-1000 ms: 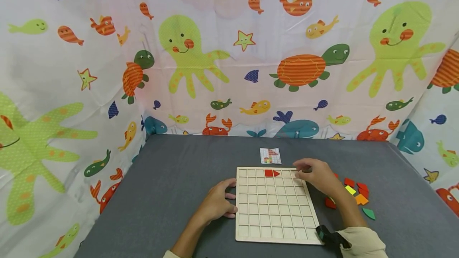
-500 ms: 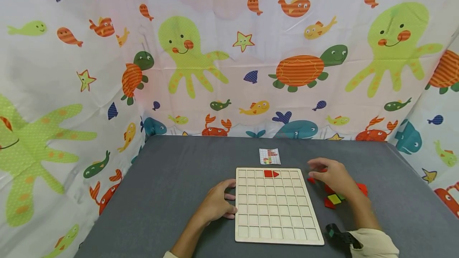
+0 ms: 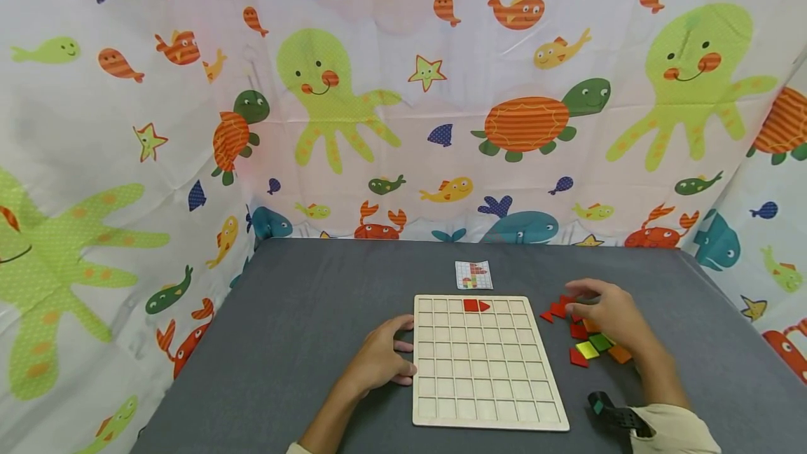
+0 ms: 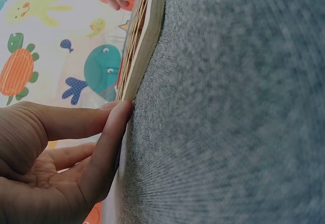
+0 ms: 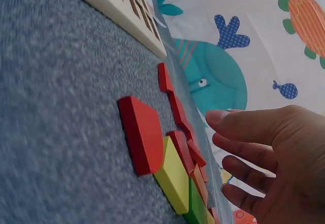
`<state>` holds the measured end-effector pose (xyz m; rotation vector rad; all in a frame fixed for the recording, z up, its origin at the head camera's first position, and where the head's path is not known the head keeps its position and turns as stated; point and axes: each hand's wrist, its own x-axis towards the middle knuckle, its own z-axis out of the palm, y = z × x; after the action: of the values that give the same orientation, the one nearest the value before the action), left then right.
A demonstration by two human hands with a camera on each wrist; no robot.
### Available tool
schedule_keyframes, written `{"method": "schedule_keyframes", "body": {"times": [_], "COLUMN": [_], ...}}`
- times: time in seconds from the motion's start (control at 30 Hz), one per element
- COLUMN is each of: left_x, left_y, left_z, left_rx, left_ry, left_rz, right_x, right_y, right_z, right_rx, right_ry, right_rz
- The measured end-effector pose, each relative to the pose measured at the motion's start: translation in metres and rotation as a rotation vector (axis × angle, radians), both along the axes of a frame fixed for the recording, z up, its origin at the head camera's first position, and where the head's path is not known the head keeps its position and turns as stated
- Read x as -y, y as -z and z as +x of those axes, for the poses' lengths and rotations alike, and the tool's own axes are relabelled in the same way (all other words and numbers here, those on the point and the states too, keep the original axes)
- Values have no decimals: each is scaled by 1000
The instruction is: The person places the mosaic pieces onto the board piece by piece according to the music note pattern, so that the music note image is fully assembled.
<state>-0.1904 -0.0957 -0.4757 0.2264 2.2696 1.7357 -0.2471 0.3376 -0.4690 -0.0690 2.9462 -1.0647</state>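
Observation:
My left hand [image 3: 377, 354] rests against the left edge of a pale wooden grid board [image 3: 484, 371], thumb and fingertips touching its side. A red square [image 3: 471, 305] and a red triangle [image 3: 484, 306] sit in the top row. To the right of the board, my right hand [image 3: 610, 312] hovers over loose flat pieces, its slightly bent fingers holding nothing in the right wrist view. Among these are a red piece [image 5: 141, 136], a yellow piece [image 5: 173, 176] and a green piece [image 3: 601, 342]. The hand hides part of the pile in the head view.
A small printed card [image 3: 473, 275] with a coloured grid pattern lies behind the board. Grey cloth [image 3: 302, 314] covers the table. A curtain [image 3: 378, 111] with sea animals hangs around the back and sides.
My right hand has moved right from the board's top right corner to above the pieces. Several red pieces now lie spread nearer the board, and others have shifted. The left hand stays put.

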Motion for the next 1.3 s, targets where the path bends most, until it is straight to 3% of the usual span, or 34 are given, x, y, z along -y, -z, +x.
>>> {"method": "schedule_keyframes", "body": {"times": [0.3,1.3], "left_x": [1,1], "left_y": [1,0], "left_z": [0,-1], "left_rx": [0,7], "left_ry": [6,9], "left_rz": [-1,3], "right_x": [-5,-4], "right_y": [4,11], "right_z": [-3,-8], "right_rx": [34,-42], "right_ry": [-9,-56], "right_rz": [48,114]}}
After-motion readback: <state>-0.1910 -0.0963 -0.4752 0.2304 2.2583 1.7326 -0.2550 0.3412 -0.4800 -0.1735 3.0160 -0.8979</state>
